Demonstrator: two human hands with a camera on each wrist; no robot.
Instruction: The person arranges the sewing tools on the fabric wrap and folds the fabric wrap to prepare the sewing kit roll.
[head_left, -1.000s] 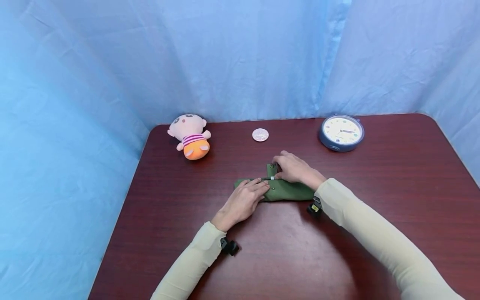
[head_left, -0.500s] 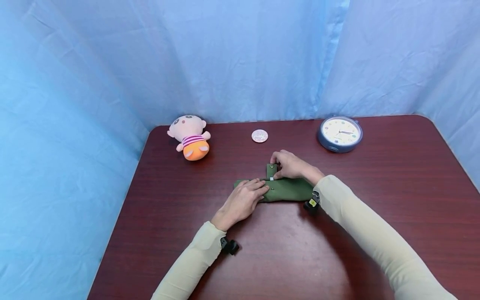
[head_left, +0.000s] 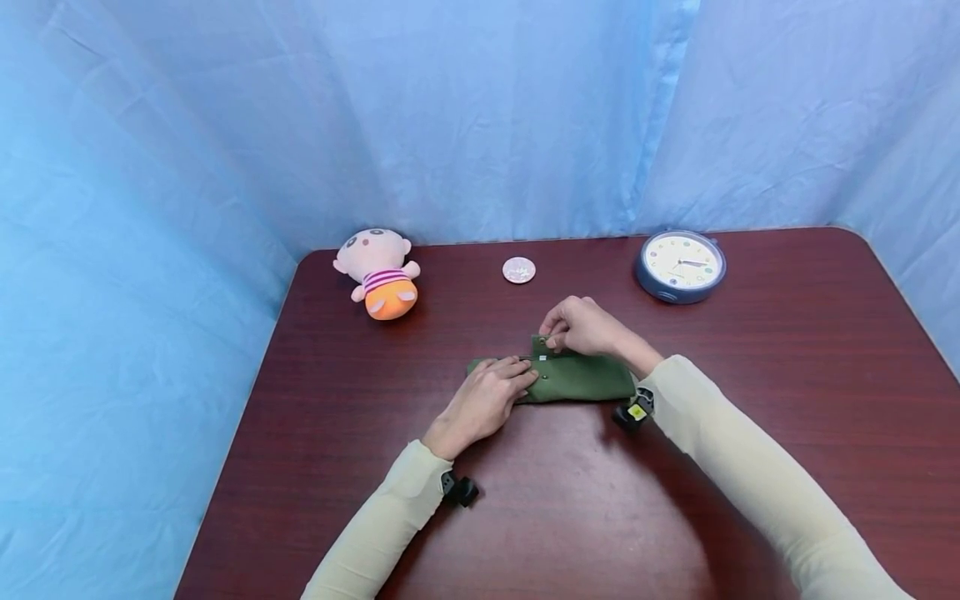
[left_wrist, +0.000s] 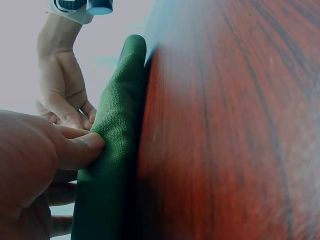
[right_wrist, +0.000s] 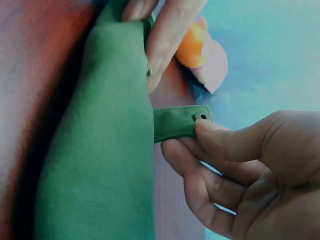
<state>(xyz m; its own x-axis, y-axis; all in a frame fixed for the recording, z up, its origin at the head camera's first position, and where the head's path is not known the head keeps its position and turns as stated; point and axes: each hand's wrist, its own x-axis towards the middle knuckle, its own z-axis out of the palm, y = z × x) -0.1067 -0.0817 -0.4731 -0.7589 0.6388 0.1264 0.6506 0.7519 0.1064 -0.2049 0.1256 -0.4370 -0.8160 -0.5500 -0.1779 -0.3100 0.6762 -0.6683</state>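
Observation:
A flat green fabric pouch (head_left: 588, 382) lies across the middle of the table. My left hand (head_left: 489, 396) rests on its left part, fingers laid over the cloth; the left wrist view has the thumb (left_wrist: 89, 142) on the pouch's near edge. With thumb and fingers, my right hand (head_left: 588, 327) pinches the short green strap (right_wrist: 172, 122) that sticks out from the far edge. A metal snap (right_wrist: 202, 117) shows near the strap's end, by my right thumb. The matching stud (head_left: 545, 377) sits on the pouch's upper face, to the right of my left fingertips.
At the back left lies a plush doll (head_left: 386, 279) in a striped top and orange bottoms. A round shiny disc (head_left: 519, 270) is at the back centre. A blue-rimmed clock (head_left: 681, 267) stands at the back right. Blue curtains (head_left: 480, 125) hang beyond the dark red table (head_left: 337, 433).
My right hand has lifted a little and moved its thumb up to the strap's snap end, raising the strap and tilting it toward the pouch. My left hand has stayed in place.

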